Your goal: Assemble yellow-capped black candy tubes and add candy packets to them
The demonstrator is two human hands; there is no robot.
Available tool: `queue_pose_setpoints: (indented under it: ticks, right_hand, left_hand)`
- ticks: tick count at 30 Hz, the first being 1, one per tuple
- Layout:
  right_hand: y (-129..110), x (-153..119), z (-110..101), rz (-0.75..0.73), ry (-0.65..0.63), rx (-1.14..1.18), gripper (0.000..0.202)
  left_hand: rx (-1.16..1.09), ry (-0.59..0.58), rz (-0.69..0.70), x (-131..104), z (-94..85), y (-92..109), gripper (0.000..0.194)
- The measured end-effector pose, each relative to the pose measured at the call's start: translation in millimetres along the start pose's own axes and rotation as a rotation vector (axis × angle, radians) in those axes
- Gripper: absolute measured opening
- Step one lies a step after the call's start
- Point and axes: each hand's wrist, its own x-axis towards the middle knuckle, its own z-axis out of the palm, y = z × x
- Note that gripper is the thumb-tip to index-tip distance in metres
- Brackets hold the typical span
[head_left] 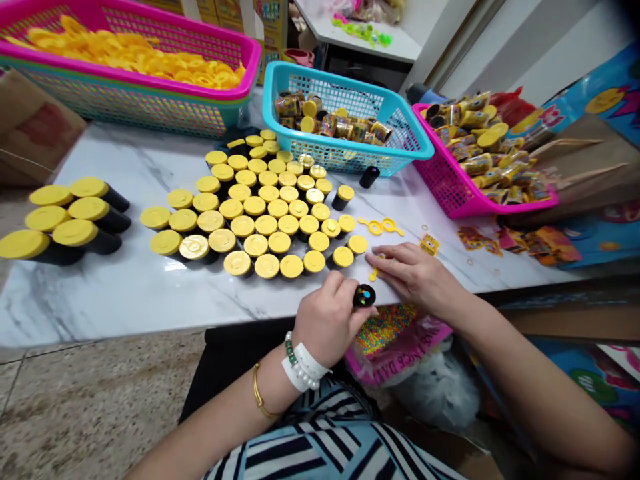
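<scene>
Evidently left hand (326,315) clasps one tube (360,297); right hand (419,277) touches one wand (373,274), grip unclear.

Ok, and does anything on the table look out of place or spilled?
Yes: a black tube by the blue basket shows no yellow lid, unlike the lidded tubes grouped nearby. Some tiny loose rings also lie scattered on the right side of the tabletop. No spill stands out.

Tabletop (165,303) is looking smooth & glossy, marble-style. Near-ctr blk tube (357,295) is looking like smooth plastic; yel. lids (267,266) are showing semi-gloss plastic. Far blue basket (350,148) is looking like glossy perf. plastic. Bangle (258,392) is shining, metal-like; striped garment (320,450) is looking like cloth; near-L floor (100,393), rough.
</scene>
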Motion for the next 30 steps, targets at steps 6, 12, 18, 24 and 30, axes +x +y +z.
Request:
queue_pose_setpoints:
  ticks: [6,12,18,24,30]
  right_hand:
    - [-7.6,1.5,-15.5,0.183,-0.128,0.045,0.013]
    - [-1.4,-16.6,-14.0,0.594,-0.211,0.636,0.028]
    - [-36.0,-32.4,-12.2,0.775,-0.105,1.291,0.025]
    - [-67.7,-16.1,7.9,0.700,0.347,1.219,0.014]
    - [-76.5,-7.5,17.8,0.761,0.353,1.233,0.014]
  left_hand:
    - [0.004,-0.015,-0.001,0.6,-0.7,0.7,0.032]
    - [0.044,-0.042,-0.011,0.7,0.0,0.9,0.031]
    - [0.047,-0.055,0.000,0.4,1.4,-0.1,0.029]
    - [0.051,-0.049,0.011,0.0,1.2,-0.5,0.023]
    - [0.027,-0.058,0.004,0.8,0.9,-0.2,0.022]
